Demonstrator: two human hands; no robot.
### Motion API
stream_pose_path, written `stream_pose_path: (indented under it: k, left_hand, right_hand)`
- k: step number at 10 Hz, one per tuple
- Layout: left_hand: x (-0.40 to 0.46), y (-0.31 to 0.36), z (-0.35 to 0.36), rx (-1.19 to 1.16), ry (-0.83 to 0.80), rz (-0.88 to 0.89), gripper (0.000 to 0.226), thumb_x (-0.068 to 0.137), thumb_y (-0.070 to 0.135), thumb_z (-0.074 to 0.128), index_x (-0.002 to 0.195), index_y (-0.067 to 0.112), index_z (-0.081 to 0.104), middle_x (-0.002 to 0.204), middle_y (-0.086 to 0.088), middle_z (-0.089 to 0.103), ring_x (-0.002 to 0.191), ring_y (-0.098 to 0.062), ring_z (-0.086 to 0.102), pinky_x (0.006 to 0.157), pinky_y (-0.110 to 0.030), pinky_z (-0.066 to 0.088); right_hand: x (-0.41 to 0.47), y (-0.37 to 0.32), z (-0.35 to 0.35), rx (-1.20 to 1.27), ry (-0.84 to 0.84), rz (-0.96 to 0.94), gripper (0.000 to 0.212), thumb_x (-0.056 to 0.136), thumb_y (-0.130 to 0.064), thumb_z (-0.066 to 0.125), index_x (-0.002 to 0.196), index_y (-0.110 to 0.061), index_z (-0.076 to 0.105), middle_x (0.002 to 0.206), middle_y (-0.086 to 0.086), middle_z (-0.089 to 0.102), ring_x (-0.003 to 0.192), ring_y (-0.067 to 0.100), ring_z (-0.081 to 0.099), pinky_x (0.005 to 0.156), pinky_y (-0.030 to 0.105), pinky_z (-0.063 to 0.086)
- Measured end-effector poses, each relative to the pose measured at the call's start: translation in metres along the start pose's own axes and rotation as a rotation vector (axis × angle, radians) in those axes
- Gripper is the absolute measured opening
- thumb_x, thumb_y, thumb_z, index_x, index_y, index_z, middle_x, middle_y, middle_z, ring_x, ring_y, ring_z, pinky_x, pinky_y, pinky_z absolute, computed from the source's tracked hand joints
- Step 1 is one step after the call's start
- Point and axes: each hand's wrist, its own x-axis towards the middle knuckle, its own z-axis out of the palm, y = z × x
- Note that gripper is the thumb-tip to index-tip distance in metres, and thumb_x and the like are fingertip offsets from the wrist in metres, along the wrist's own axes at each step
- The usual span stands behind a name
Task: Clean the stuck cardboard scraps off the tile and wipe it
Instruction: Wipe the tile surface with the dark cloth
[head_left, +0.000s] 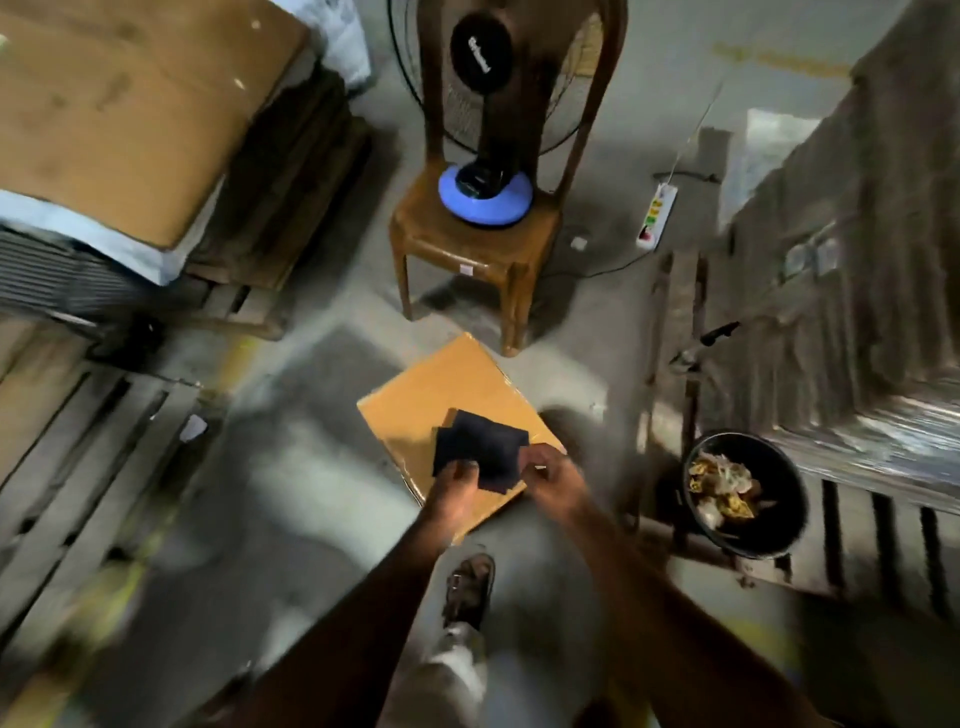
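Observation:
A dark folded cloth (483, 447) hangs between both my hands, above a flat cardboard-covered slab (441, 395) lying on the floor. My left hand (457, 486) grips the cloth's lower left edge. My right hand (550, 473) pinches its right edge. The view is blurred by motion, so I cannot tell whether scraps stick to the slab's tan surface.
A brown plastic chair (467, 249) carrying a fan (485, 192) stands just behind the slab. A black bucket (748, 493) of scraps sits to the right on a wooden pallet (857, 545). Pallets and stacked boxes (119, 114) fill the left. A power strip (657, 218) lies on the floor.

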Motion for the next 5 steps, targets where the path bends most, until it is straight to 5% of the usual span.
stream_pose_path:
  k: [1, 2, 3, 4, 5]
  left_hand:
    - [0.035, -0.012, -0.013, -0.098, 0.013, -0.125, 0.022, 0.104, 0.023, 0.038, 0.085, 0.033, 0.044, 0.087, 0.012, 0.044, 0.076, 0.002, 0.042, 0.072, -0.014, 0.037]
    - [0.080, -0.039, -0.011, -0.488, -0.020, -0.402, 0.030, 0.101, 0.016, 0.038, 0.075, 0.029, 0.048, 0.073, 0.010, 0.050, 0.064, -0.003, 0.049, 0.063, -0.020, 0.044]
    - [0.098, -0.054, -0.003, -0.294, -0.068, -0.264, 0.039, 0.096, 0.002, 0.021, 0.065, 0.019, 0.038, 0.037, 0.005, 0.034, 0.030, -0.006, 0.034, 0.035, -0.014, 0.027]
    - [0.096, -0.054, 0.005, -0.442, -0.054, -0.276, 0.035, 0.101, -0.001, 0.021, 0.077, 0.017, 0.038, 0.041, 0.007, 0.028, 0.030, -0.004, 0.025, 0.033, -0.016, 0.017]
    - [0.085, -0.049, 0.004, -0.586, -0.025, -0.333, 0.025, 0.101, 0.001, 0.031, 0.120, 0.004, 0.047, 0.050, 0.005, 0.025, 0.039, -0.007, 0.018, 0.037, -0.017, 0.017]
  right_hand:
    - [0.037, -0.008, 0.022, -0.283, -0.107, 0.001, 0.043, 0.087, -0.029, 0.056, 0.129, -0.021, 0.060, 0.124, -0.001, 0.064, 0.117, 0.019, 0.058, 0.091, 0.023, 0.042]
    - [0.068, -0.019, 0.034, -0.520, -0.132, -0.031, 0.060, 0.087, -0.035, 0.058, 0.145, -0.032, 0.041, 0.149, -0.004, 0.045, 0.136, 0.027, 0.038, 0.109, 0.043, 0.036]
    - [0.087, -0.021, 0.042, -0.641, -0.185, -0.090, 0.069, 0.091, -0.037, 0.059, 0.152, -0.029, 0.027, 0.157, -0.003, 0.032, 0.143, 0.025, 0.030, 0.113, 0.045, 0.026]
    - [0.100, -0.016, 0.048, -0.762, -0.188, -0.090, 0.072, 0.090, -0.040, 0.062, 0.150, -0.024, 0.026, 0.148, 0.005, 0.037, 0.130, 0.030, 0.043, 0.105, 0.046, 0.035]
    - [0.108, -0.019, 0.051, -0.742, -0.221, -0.044, 0.068, 0.089, -0.041, 0.065, 0.146, -0.023, 0.034, 0.143, 0.008, 0.040, 0.126, 0.032, 0.047, 0.104, 0.046, 0.038]
